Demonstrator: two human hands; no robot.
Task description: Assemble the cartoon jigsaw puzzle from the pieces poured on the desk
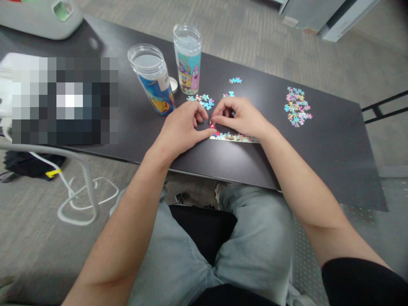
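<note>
A black table [318,140] carries pastel pink, blue and yellow pieces [297,106] at upper right. A multicoloured strip [234,137] with a red end lies at centre. Two clear tubes, one blue and yellow [154,80], one turquoise with cartoon figures [188,59], stand upper centre.

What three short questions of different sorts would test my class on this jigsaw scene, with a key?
1. True or false: both hands meet at the left end of the joined puzzle strip.
2. How many clear tubs stand on the black table?
3. Multiple choice: the biggest pile of loose pieces lies (a) beside the tubs, (b) off to the person's right, (c) on the floor.

Key
1. True: the left hand and right hand pinch there, at a red piece.
2. Two: a tilted tub and an upright tub.
3. (b)
</note>
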